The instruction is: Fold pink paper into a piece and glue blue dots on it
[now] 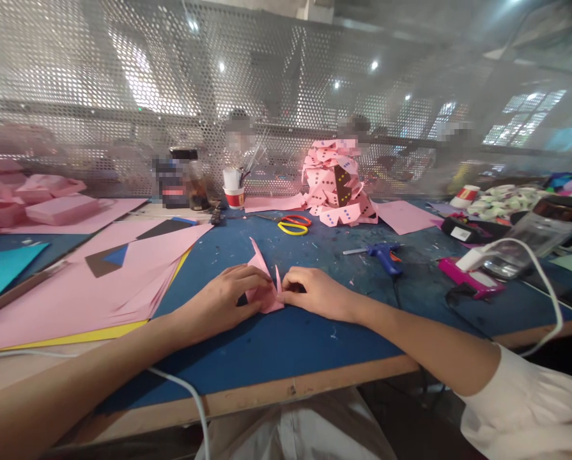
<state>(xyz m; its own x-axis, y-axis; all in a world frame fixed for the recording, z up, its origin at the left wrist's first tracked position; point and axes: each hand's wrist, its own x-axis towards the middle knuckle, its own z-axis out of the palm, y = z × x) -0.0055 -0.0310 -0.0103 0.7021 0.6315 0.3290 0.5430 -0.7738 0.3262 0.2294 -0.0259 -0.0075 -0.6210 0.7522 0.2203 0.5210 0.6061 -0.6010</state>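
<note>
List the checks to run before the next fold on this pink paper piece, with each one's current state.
1. Both hands on the piece: ok. The left hand and right hand press the pink folded paper from either side.
2. Piece flat on the blue mat: not ok; a pointed flap stands up at the back.
3. Crease alignment under the fingers: cannot tell, covered.
4. Space around the piece: ok. The glue gun and scissors lie apart, farther back.
5. Spare sheets at hand: ok. The pink sheet stack lies to the left.
6. White cable away from the piece: ok, it runs near the table edge.
</note>
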